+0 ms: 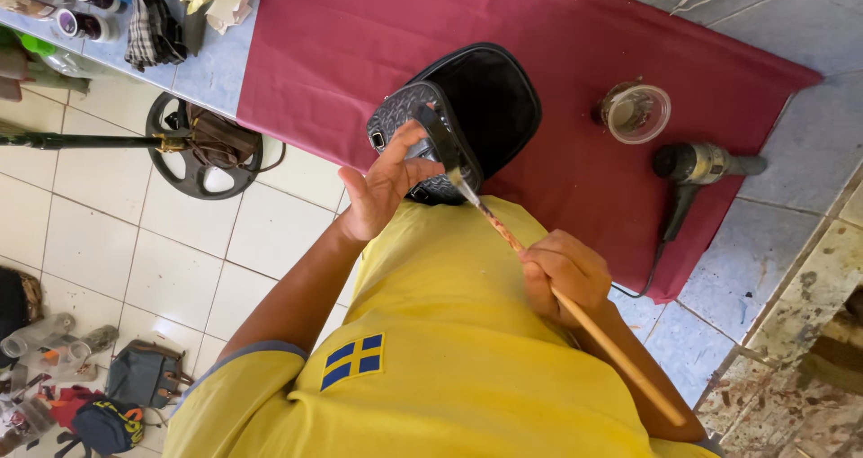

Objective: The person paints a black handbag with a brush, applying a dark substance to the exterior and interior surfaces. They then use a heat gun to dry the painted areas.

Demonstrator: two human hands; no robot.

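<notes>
Maroon cloth [575, 53] covers the tiled counter, and everything is placed against it in the single head view. One black handbag [467, 121] with a patterned front stands at the cloth's near edge, against the person's yellow shirt [449, 350]. One left hand [385, 188] cups the bag's lower left side, fingers [404, 148] curled loosely against the patterned panel, thumb spread out. One right hand [562, 274], just off the cloth's near edge, is closed tight round one long wooden-handled brush [575, 310]; the handle runs through the fist and out behind it, while the pale bristle tip rests on the bag's front between the two hands. One small clear cup [636, 112] sits on the cloth to the right of the bag, and one hair dryer [697, 166] lies at the cloth's right edge, cord hanging over it.
</notes>
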